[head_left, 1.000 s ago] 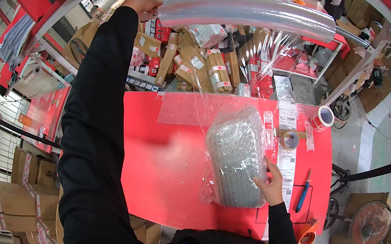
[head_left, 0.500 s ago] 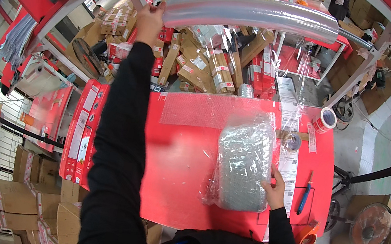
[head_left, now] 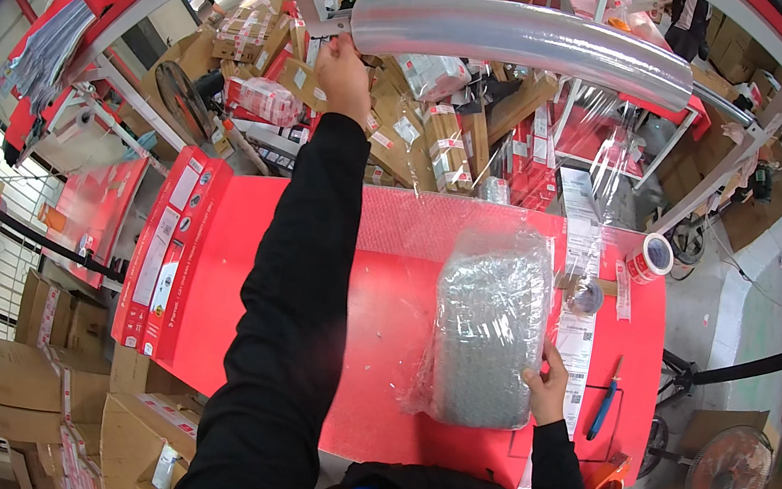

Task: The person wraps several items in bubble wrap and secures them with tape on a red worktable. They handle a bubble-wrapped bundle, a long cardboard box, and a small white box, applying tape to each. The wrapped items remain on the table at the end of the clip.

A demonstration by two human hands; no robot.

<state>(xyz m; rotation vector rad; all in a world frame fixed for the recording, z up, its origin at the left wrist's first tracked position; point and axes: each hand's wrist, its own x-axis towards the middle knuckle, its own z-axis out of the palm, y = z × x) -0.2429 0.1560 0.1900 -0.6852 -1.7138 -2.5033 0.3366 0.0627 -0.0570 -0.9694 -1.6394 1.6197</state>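
Observation:
My left hand [head_left: 340,63] is raised beneath the left end of a clear film roll [head_left: 522,42], fingers curled; what they grip is too small to make out. Sheer film hangs from the roll toward a bubble-wrapped package [head_left: 487,335], loosely covered in crinkled plastic, on the red table [head_left: 293,220]. My right hand [head_left: 545,379] grips the package's right edge, thumb near its side. Just right of it are a printed label strip [head_left: 576,323], a brown tape roll [head_left: 585,296] and a blue cutter [head_left: 603,408].
Red flat boxes [head_left: 169,252] at the table's left, a printed tape roll [head_left: 650,255], an orange dispenser [head_left: 609,480], a metal frame [head_left: 709,181] around the film. A fan [head_left: 729,475] stands right, cartons [head_left: 25,392] lower left, piled parcels [head_left: 451,147] behind. A co-worker [head_left: 688,16] is at the back.
My left hand has moved right and down relative to the roll's end, the sleeve swinging rightward. The package and my right hand have shifted slightly right. The view has shifted a little.

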